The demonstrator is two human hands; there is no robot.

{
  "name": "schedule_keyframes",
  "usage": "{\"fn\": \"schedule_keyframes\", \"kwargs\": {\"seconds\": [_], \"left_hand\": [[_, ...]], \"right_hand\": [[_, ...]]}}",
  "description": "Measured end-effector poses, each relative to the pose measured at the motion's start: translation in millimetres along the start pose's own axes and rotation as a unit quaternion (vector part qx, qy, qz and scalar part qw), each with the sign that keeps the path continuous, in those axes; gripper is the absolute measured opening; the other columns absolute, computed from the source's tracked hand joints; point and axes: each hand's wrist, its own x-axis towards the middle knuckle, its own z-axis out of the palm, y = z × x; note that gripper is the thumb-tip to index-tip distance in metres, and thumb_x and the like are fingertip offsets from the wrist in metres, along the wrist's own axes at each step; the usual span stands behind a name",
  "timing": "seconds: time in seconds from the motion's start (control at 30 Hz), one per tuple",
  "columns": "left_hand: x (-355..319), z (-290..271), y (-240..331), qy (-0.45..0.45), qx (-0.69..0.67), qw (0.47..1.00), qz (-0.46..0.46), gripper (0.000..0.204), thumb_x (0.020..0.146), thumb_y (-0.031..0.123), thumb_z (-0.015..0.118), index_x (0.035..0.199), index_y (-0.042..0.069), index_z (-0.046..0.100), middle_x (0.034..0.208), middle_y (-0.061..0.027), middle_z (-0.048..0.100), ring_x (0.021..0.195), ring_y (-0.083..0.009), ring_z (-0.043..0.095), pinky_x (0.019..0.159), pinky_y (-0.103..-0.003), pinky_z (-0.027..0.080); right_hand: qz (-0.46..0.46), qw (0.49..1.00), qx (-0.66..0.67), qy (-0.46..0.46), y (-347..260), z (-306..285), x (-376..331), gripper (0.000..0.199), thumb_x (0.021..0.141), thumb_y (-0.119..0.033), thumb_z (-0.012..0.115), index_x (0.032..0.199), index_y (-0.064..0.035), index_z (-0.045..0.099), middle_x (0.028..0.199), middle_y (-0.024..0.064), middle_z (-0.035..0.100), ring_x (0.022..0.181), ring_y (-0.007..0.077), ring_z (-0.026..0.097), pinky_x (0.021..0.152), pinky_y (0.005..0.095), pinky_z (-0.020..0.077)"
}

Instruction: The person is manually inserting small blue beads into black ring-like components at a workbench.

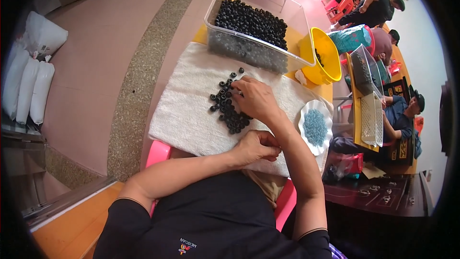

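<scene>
A loose pile of small black ring-shaped pieces with hollow centres (233, 117) lies on a white towel (184, 98) in front of me. My right hand (257, 97) reaches over the pile's upper right side, its fingers bent down among the pieces; what its fingertips grip is hidden. Closer to my body, my left hand (258, 147) is closed, thumb pressed against the fingers, just below the pile; anything inside it is too small to make out. To the right, a white scalloped dish (328, 115) holds small pale-blue pieces (315, 127).
Beyond the towel stands a clear plastic bin (249, 53) with many black pieces, beside a yellow bucket (330, 62). On the right, a seated person (400, 115) works near a white perforated basket (372, 120); others are farther back. White sacks (28, 88) stand at the left.
</scene>
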Motion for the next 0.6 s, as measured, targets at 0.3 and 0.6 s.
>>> {"fn": "schedule_keyframes", "kwargs": {"seconds": [0.3, 0.6], "left_hand": [[1, -2, 2, -0.006, 0.012, 1.0, 0.0, 0.026, 0.084, 0.003, 0.07, 0.109, -0.001, 0.068, 0.1, -0.0033, 0.069, 0.086, -0.0087, 0.063, 0.076, -0.027, 0.052], [-1, 1, 3, -0.003, 0.016, 1.0, 0.019, 0.014, 0.086, 0.005, 0.07, 0.097, -0.002, 0.065, 0.09, -0.0069, 0.067, 0.081, -0.0134, 0.065, 0.074, -0.028, 0.056]], "right_hand": [[0.025, 0.999, -0.031, -0.008, -1, 3, 10, 0.022, 0.085, -0.02, 0.066, 0.104, -0.0077, 0.069, 0.098, 0.0115, 0.066, 0.092, 0.0341, 0.065, 0.079, 0.0428, 0.0516], [0.0, 0.998, -0.061, -0.015, -3, 3, 10, 0.013, 0.085, -0.013, 0.059, 0.091, -0.0046, 0.067, 0.094, 0.0127, 0.066, 0.094, 0.0339, 0.063, 0.081, 0.0425, 0.0507]]}}
